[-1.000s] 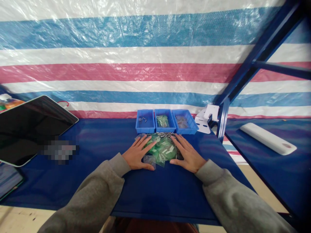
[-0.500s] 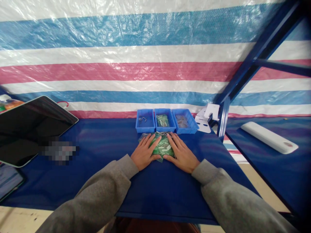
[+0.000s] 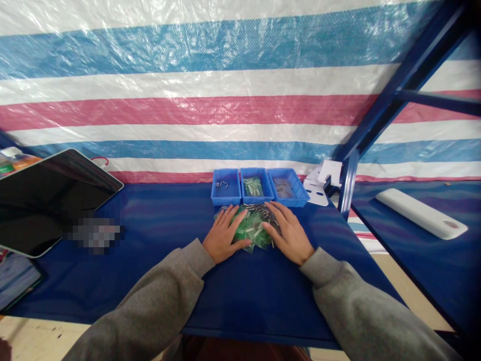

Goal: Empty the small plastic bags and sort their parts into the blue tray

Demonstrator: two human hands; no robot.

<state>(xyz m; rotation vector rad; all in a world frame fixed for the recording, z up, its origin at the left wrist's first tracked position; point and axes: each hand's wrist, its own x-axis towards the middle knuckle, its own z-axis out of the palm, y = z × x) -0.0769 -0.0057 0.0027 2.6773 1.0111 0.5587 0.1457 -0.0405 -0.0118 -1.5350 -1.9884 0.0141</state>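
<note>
Blue counter (image 3: 255, 301), green packet heap (image 3: 253, 228) well in from its front edge. Left grip (image 3: 222, 238) and right grip (image 3: 292, 235) are spread at its sides, nothing pinched. Packets look light, floppy, slippery; I'd scoop from the sides. Metal pins (image 3: 261, 208) look stiff, so pinch mid-shaft.

Packets (image 3: 254, 228) between left hand (image 3: 222, 237) and right hand (image 3: 290, 233), bins (image 3: 256, 200) behind; screen (image 3: 56, 193) far left
</note>
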